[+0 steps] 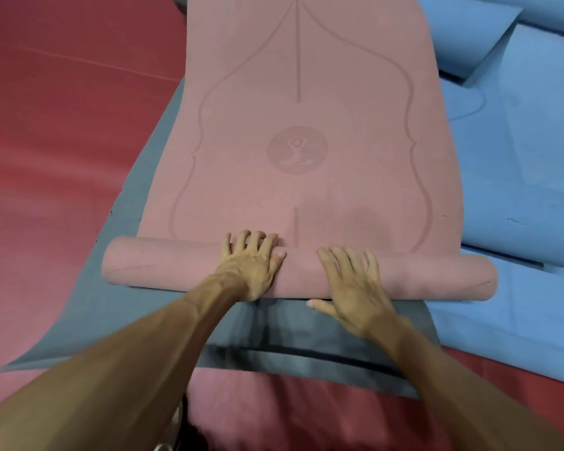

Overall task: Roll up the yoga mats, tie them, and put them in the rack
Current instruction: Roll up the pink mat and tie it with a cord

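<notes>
so that the pink mat (339,183) rolls tight and even, left hand (249,266) and right hand (354,289) press its roll mid-width, fingers (267,247) straight and apart.

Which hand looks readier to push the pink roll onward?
Probably the right hand: its palm sits low behind the roll with fingers on top, so it has stroke to spare. The left hand reaches over the crest.

Both hands (251,265) (352,288) press the half-rolled pink mat (300,157).
</notes>
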`<state>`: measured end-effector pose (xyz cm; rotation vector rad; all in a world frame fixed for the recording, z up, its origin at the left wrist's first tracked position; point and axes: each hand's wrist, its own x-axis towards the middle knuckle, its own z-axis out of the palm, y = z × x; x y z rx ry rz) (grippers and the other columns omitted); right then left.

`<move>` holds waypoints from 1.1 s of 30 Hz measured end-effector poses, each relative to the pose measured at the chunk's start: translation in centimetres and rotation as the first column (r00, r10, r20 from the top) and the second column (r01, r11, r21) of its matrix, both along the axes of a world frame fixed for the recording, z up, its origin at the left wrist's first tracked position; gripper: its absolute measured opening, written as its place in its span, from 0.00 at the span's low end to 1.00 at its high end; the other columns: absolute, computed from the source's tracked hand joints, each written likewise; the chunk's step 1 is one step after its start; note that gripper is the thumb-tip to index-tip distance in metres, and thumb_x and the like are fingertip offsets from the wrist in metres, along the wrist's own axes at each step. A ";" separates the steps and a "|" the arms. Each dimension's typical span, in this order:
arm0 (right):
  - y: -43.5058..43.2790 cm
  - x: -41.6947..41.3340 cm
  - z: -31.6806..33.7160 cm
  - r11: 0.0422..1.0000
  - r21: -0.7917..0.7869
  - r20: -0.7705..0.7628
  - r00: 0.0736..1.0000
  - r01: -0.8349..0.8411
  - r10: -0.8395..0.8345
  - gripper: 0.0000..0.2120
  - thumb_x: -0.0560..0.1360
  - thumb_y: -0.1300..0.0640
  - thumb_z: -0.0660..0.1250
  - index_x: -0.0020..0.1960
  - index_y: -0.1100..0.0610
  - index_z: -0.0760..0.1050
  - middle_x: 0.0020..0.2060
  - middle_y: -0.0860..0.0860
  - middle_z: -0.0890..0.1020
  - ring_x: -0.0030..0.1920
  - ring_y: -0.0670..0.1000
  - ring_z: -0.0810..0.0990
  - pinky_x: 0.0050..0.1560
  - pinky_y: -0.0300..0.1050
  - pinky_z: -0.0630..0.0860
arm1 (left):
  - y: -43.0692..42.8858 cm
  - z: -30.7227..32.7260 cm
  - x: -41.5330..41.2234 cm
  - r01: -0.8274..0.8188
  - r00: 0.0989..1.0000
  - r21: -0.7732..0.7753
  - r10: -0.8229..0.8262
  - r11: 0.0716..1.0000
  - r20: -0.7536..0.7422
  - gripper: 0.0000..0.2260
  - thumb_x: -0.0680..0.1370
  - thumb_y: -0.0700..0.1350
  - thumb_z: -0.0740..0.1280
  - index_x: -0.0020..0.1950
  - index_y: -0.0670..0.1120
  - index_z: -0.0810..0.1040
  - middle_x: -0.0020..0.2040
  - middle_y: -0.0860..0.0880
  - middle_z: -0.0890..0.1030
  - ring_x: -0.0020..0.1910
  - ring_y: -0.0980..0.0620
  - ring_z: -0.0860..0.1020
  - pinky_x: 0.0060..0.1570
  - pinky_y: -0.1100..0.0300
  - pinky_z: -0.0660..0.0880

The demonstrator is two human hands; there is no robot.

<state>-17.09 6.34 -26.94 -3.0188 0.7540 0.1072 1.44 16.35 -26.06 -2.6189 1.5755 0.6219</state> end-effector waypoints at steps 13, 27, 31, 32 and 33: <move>-2.6 2.6 -0.6 0.996 -0.089 -0.042 0.998 0.031 -0.035 0.49 0.58 0.24 0.66 0.70 0.53 0.69 0.59 0.58 0.77 0.55 0.62 0.76 0.57 0.67 0.67 | -3.4 -0.7 2.4 -0.024 0.991 -0.206 0.051 0.978 0.123 0.18 0.82 0.54 0.50 0.64 0.46 0.69 0.63 0.45 0.70 0.62 0.45 0.67 0.62 0.52 0.62; -3.4 5.1 5.4 0.985 0.171 -0.244 0.970 0.016 0.027 0.40 0.62 0.34 0.73 0.68 0.50 0.69 0.55 0.55 0.81 0.56 0.57 0.78 0.53 0.48 0.72 | 2.5 1.9 0.0 0.098 0.993 -0.177 -0.085 0.979 0.078 0.34 0.75 0.58 0.35 0.72 0.45 0.65 0.69 0.48 0.70 0.69 0.46 0.66 0.71 0.51 0.55; -2.0 4.7 6.7 0.960 0.279 -0.297 0.948 -0.024 0.110 0.36 0.61 0.32 0.73 0.63 0.49 0.74 0.55 0.53 0.82 0.56 0.57 0.78 0.52 0.45 0.69 | 5.3 2.0 -1.6 0.056 0.985 -0.198 -0.022 0.979 0.170 0.24 0.79 0.55 0.45 0.62 0.46 0.74 0.56 0.44 0.76 0.53 0.42 0.75 0.59 0.48 0.68; -1.6 4.5 6.8 0.949 0.314 -0.308 0.943 -0.028 0.130 0.34 0.61 0.32 0.74 0.60 0.49 0.75 0.53 0.52 0.82 0.55 0.57 0.78 0.49 0.45 0.68 | 5.9 1.9 -2.2 0.041 0.976 -0.208 0.005 0.977 0.219 0.21 0.79 0.53 0.48 0.58 0.46 0.76 0.52 0.44 0.76 0.48 0.42 0.75 0.55 0.49 0.69; -1.2 4.4 6.9 0.937 0.349 -0.315 0.938 -0.026 0.143 0.32 0.60 0.32 0.74 0.58 0.49 0.76 0.52 0.50 0.83 0.53 0.56 0.79 0.47 0.44 0.67 | 6.4 1.7 -2.9 0.014 0.971 -0.222 0.040 0.975 0.234 0.19 0.79 0.52 0.50 0.56 0.46 0.77 0.50 0.44 0.76 0.45 0.42 0.75 0.52 0.49 0.68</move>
